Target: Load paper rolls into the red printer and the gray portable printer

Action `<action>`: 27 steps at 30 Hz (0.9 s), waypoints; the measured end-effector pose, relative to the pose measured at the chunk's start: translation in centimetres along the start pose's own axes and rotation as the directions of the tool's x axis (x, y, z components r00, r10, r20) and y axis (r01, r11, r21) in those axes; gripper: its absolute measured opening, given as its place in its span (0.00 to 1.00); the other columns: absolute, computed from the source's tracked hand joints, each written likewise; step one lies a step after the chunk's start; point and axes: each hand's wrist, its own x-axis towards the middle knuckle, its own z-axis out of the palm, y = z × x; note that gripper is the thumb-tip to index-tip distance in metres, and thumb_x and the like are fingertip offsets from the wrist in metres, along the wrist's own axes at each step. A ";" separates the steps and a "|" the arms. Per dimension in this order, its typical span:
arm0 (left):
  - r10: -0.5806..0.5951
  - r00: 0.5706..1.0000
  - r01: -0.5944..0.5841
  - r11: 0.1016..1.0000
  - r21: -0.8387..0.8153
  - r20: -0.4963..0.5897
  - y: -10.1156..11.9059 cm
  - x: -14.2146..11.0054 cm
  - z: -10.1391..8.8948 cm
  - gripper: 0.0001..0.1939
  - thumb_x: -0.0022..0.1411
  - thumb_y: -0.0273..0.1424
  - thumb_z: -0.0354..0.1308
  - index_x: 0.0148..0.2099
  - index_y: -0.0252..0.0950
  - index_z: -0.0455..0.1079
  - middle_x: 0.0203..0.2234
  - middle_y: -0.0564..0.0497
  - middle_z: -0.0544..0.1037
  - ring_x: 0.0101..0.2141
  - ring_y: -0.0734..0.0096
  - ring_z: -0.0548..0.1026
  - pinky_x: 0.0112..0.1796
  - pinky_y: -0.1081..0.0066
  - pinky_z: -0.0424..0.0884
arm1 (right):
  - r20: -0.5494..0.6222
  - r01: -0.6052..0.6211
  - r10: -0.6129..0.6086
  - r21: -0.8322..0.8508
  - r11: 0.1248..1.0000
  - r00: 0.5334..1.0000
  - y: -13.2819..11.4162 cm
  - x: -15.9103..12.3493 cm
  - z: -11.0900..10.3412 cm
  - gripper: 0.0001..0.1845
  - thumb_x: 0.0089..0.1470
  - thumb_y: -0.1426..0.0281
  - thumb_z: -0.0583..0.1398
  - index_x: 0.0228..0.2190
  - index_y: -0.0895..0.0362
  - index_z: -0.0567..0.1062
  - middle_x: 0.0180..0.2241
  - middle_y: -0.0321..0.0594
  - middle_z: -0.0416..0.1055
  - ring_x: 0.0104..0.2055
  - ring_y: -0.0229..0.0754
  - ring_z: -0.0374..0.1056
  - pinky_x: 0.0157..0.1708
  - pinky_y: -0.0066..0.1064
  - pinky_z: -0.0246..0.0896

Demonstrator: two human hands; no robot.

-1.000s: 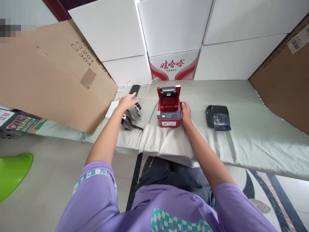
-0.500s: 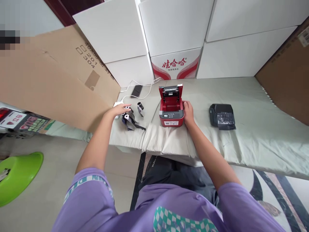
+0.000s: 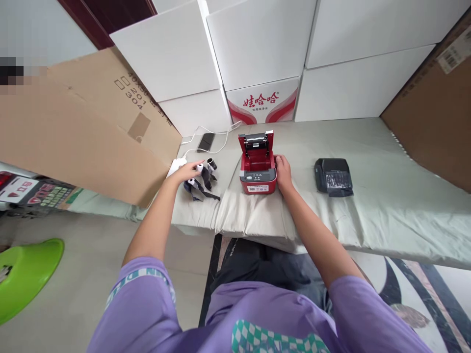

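Observation:
A small red label printer (image 3: 257,171) stands on the pale cloth-covered table (image 3: 368,215) with its lid up and its bay empty. My right hand (image 3: 283,172) grips the printer's right side, fingers curled against it. My left hand (image 3: 186,171) reaches out to the left of the printer and pinches a small white roll (image 3: 199,168) at its fingertips. Right below lie another small roll with loose dark ribbon (image 3: 195,186) and a dark roll (image 3: 211,163).
A black device (image 3: 333,177) lies to the right of the printer. A dark phone (image 3: 206,141), a white cable and a white charger block (image 3: 174,166) sit at the back left. Cardboard boxes (image 3: 73,132) flank the table, white cartons (image 3: 257,44) stand behind, a green stool (image 3: 25,274) is on the floor.
My left hand drew back from near the phone, came down to the small rolls and now has a white roll at its fingertips. My right hand stayed on the printer.

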 end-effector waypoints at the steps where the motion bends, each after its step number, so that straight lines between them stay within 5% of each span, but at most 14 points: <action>1: 0.008 1.000 -0.009 1.000 0.027 0.010 -0.2 0.1 0.0 0.37 0.56 0.40 0.65 0.67 0.38 0.70 0.58 0.45 0.79 0.57 0.52 0.75 0.59 0.63 0.68 | 0.003 0.002 -0.002 -0.003 1.000 1.000 -0.1 0.0 0.0 0.21 0.64 0.50 0.52 0.38 0.52 0.75 0.42 0.40 0.77 0.47 0.46 0.71 0.52 0.39 0.65; 5: 0.098 0.995 -0.097 0.995 0.039 -0.015 -0.9 0.3 -1.3 0.36 0.60 0.36 0.62 0.70 0.40 0.65 0.66 0.45 0.71 0.63 0.49 0.70 0.63 0.56 0.63 | -0.001 0.002 -0.002 0.001 1.000 1.000 -0.3 -0.1 0.0 0.20 0.64 0.51 0.52 0.39 0.52 0.74 0.42 0.40 0.77 0.47 0.45 0.71 0.52 0.38 0.64; 8: 0.205 0.966 -0.217 0.974 -0.068 -0.158 0.6 -0.5 -2.7 0.40 0.62 0.37 0.62 0.74 0.43 0.58 0.70 0.44 0.63 0.66 0.48 0.65 0.65 0.53 0.61 | 0.000 0.007 -0.007 -0.016 1.000 1.000 -0.2 -0.1 0.0 0.20 0.64 0.52 0.51 0.39 0.52 0.74 0.42 0.39 0.77 0.46 0.45 0.71 0.51 0.37 0.64; 11: 0.345 0.913 -0.398 0.871 -0.289 -0.218 5.2 -2.0 -2.7 0.42 0.62 0.43 0.63 0.74 0.39 0.55 0.65 0.38 0.70 0.61 0.50 0.72 0.61 0.53 0.68 | 0.003 0.016 -0.016 -0.022 1.000 1.000 0.1 -0.1 0.0 0.20 0.65 0.52 0.51 0.38 0.52 0.74 0.41 0.39 0.77 0.46 0.45 0.71 0.50 0.37 0.64; 17: 0.633 0.773 -0.519 0.670 -0.531 0.043 16.4 -2.9 2.4 0.29 0.63 0.47 0.64 0.59 0.34 0.73 0.52 0.40 0.80 0.51 0.52 0.78 0.54 0.56 0.74 | 0.005 0.012 -0.011 -0.010 1.000 1.000 0.5 0.1 0.1 0.20 0.64 0.51 0.51 0.38 0.52 0.74 0.41 0.39 0.77 0.46 0.44 0.71 0.50 0.36 0.65; 19: 0.655 0.747 -0.544 0.700 -0.463 0.113 18.3 -2.1 4.3 0.25 0.65 0.45 0.61 0.57 0.34 0.75 0.51 0.41 0.81 0.51 0.52 0.79 0.54 0.56 0.72 | 0.003 0.013 -0.013 -0.008 1.000 1.000 0.4 0.1 0.1 0.20 0.63 0.51 0.52 0.38 0.52 0.74 0.40 0.39 0.77 0.45 0.44 0.71 0.50 0.36 0.65; 22: 0.602 0.781 -0.590 0.798 -0.122 0.165 19.2 -0.6 6.5 0.21 0.64 0.37 0.61 0.57 0.36 0.76 0.53 0.42 0.81 0.53 0.49 0.77 0.59 0.53 0.67 | -0.003 0.021 -0.021 -0.023 1.000 1.000 0.2 0.1 0.1 0.20 0.63 0.51 0.52 0.38 0.52 0.74 0.40 0.39 0.77 0.45 0.45 0.71 0.51 0.36 0.65; 27: 0.569 0.802 -0.597 0.770 0.224 0.179 19.4 0.7 8.1 0.19 0.67 0.32 0.56 0.58 0.41 0.76 0.54 0.42 0.81 0.58 0.46 0.74 0.63 0.47 0.57 | -0.004 0.008 -0.008 -0.027 1.000 1.000 0.2 0.0 0.1 0.20 0.63 0.50 0.51 0.37 0.52 0.73 0.40 0.39 0.77 0.45 0.45 0.71 0.51 0.37 0.65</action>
